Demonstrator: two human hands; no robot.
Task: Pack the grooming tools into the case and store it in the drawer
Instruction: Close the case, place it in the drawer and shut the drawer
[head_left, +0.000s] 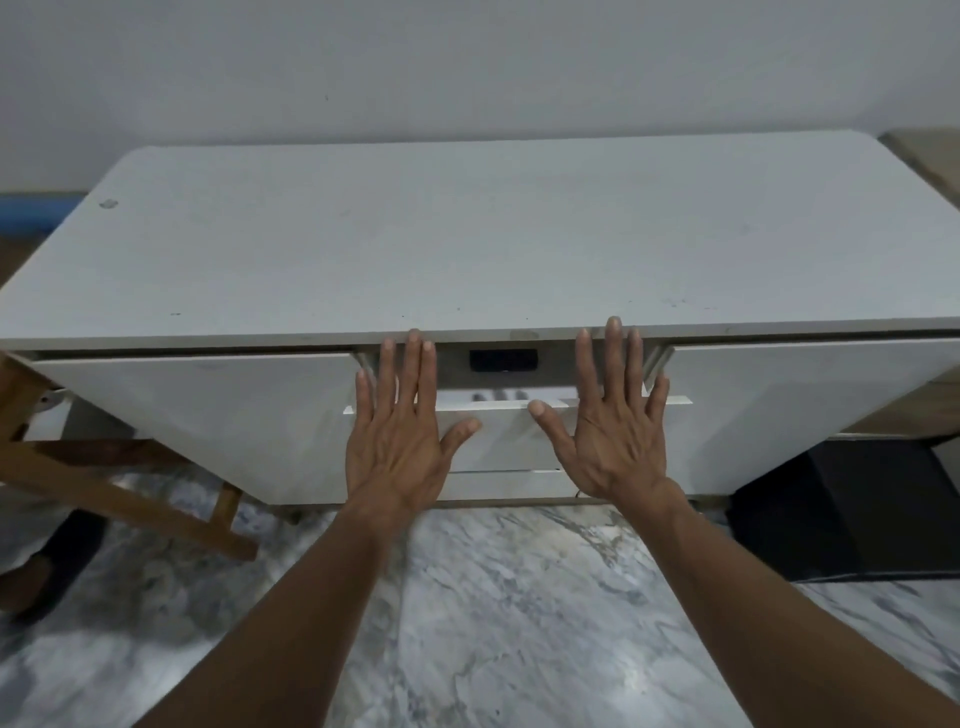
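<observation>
marble floor (493, 597) lies below a white cabinet's bare tabletop (467, 234). both hands, left hand (400, 441) and right hand (608, 436), hover with fingers spread wide, holding nothing, before the slightly open middle drawer (498, 431).

You look at a plain white wall (467, 62) behind a white cabinet (467, 234). Under you is a grey marbled floor (493, 597). At the cabinet's left corner you see a wooden frame (104, 483), and at its right corner a black box (857, 514) on the floor.
</observation>
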